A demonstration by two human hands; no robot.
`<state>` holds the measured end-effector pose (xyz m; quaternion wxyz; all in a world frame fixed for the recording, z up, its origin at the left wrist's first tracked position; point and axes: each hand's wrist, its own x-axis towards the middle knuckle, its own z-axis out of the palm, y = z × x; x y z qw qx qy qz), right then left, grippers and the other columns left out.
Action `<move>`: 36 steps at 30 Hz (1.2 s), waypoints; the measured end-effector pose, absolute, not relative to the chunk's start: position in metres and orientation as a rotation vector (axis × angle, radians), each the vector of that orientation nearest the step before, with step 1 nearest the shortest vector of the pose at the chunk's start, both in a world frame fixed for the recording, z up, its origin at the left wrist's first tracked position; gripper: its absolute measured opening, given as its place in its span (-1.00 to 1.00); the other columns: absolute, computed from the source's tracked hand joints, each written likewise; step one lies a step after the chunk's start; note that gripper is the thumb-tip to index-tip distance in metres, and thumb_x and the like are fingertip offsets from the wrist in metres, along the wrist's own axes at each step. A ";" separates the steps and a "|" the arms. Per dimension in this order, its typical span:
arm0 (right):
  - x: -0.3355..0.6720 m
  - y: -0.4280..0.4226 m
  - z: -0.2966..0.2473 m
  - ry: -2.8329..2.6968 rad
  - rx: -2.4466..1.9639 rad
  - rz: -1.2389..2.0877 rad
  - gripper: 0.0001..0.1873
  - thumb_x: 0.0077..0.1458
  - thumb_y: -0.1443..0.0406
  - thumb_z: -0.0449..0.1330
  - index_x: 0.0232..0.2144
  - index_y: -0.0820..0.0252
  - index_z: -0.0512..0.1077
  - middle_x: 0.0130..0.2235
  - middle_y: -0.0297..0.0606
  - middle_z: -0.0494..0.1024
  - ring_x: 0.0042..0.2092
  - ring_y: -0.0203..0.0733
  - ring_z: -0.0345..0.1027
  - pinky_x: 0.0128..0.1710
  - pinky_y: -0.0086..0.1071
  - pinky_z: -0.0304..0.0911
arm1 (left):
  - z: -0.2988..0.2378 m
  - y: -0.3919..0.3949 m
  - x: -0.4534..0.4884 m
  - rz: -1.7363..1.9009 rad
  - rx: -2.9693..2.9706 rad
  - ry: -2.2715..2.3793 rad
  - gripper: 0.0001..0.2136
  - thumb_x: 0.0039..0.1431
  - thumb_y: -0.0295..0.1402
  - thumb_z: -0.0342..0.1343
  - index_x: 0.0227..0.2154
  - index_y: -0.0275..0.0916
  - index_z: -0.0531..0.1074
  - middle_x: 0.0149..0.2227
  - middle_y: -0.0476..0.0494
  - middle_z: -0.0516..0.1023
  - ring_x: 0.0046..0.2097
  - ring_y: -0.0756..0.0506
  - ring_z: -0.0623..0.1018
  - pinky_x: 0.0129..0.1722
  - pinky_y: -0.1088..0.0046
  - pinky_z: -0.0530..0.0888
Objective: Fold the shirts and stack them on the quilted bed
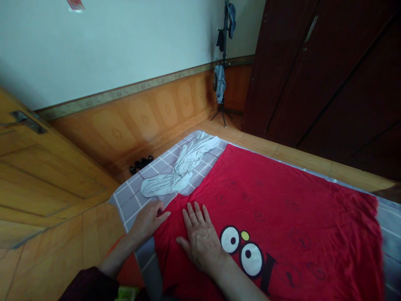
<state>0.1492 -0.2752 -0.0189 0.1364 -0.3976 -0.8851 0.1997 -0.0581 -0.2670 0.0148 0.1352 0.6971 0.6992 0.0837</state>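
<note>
A large red cloth [275, 192], probably a garment, lies spread over the bed, printed with big cartoon eyes and dark marks. My right hand [202, 240] rests flat on it, left of the eyes, with its fingers stretched forward. At the cloth's left edge my left hand [150, 219] is closed, thumb and curled fingers at the red fabric; the fingertips are partly hidden. Beyond both hands, a crumpled pale grey-white garment [184, 167] lies on the grey checked bed sheet [128, 200].
A yellow wooden door [56, 167] stands at the left. Dark shoes [140, 163] sit on the floor past the bed. A black coat stand [224, 50] with clothes is in the far corner, beside a dark wardrobe [291, 83].
</note>
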 end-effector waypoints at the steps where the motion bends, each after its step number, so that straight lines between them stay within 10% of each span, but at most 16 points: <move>1: 0.150 -0.274 -0.019 -2.562 -1.147 0.577 -0.24 0.16 0.06 0.06 0.27 0.34 -0.01 0.31 0.02 -0.10 0.32 0.15 -0.36 0.26 0.07 -0.32 | 0.016 -0.267 -0.058 0.251 2.010 2.023 -0.82 0.09 -0.24 -0.03 -0.55 -0.19 0.24 -0.47 -0.01 0.39 -0.36 -0.09 0.40 -0.33 0.40 0.30; 9: 0.153 -0.273 -0.011 -2.561 -1.129 0.606 -0.30 0.20 0.06 -0.01 0.25 0.36 0.04 0.30 0.04 -0.05 0.31 0.15 -0.32 0.26 0.06 -0.33 | 0.014 -0.268 -0.060 0.271 1.816 1.986 -0.76 0.02 -0.21 0.01 -0.25 -0.18 0.26 -0.27 -0.07 0.47 -0.19 -0.14 0.47 -0.19 0.36 0.34; 15: 0.154 -0.275 -0.011 -2.548 -1.119 0.586 -0.32 0.23 0.05 -0.08 0.25 0.40 0.05 0.29 0.06 -0.03 0.31 0.15 -0.30 0.26 0.06 -0.33 | 0.014 -0.269 -0.057 -0.028 1.985 2.010 -0.83 0.06 -0.22 -0.05 -0.54 -0.18 0.19 -0.45 -0.02 0.39 -0.33 -0.10 0.43 -0.32 0.43 0.27; 23: 0.155 -0.270 -0.011 -2.181 -1.143 0.811 -0.46 0.12 0.23 0.09 0.13 0.35 0.27 0.21 0.00 0.23 0.26 0.03 -0.03 0.25 -0.10 -0.17 | 0.029 -0.266 -0.046 0.428 1.902 1.941 -0.91 -0.02 -0.32 -0.06 -0.44 -0.19 0.26 -0.45 0.02 0.40 -0.34 -0.09 0.43 -0.29 0.40 0.34; 28: 0.167 -0.245 -0.005 -1.782 -1.378 1.000 -0.57 0.23 0.18 -0.09 -0.14 0.29 0.48 -0.21 -0.14 0.57 -0.17 -0.15 0.44 -0.16 -0.35 0.29 | 0.052 -0.283 0.004 0.630 1.922 1.684 -0.78 0.00 -0.43 -0.01 -0.24 -0.20 0.35 -0.20 -0.08 0.48 -0.13 -0.10 0.46 -0.09 0.35 0.37; 32: 0.181 -0.231 -0.004 -1.764 -1.496 1.028 -0.45 0.25 0.06 -0.17 -0.31 0.27 0.52 -0.44 -0.22 0.56 -0.36 -0.20 0.44 -0.40 -0.43 0.24 | 0.051 -0.301 0.031 0.652 1.847 1.377 -0.53 -0.02 -0.46 0.03 0.03 -0.18 0.24 -0.01 -0.16 0.41 -0.11 -0.07 0.47 -0.17 0.43 0.43; 36: 0.186 -0.228 -0.001 -1.789 -1.631 1.016 -0.59 0.12 0.08 0.05 -0.19 0.25 0.50 -0.33 -0.18 0.58 -0.29 -0.18 0.45 -0.35 -0.44 0.23 | 0.038 -0.310 0.020 0.589 1.994 1.493 -0.75 0.12 -0.47 -0.07 -0.14 -0.20 0.36 -0.23 -0.10 0.48 -0.23 -0.03 0.47 -0.21 0.45 0.39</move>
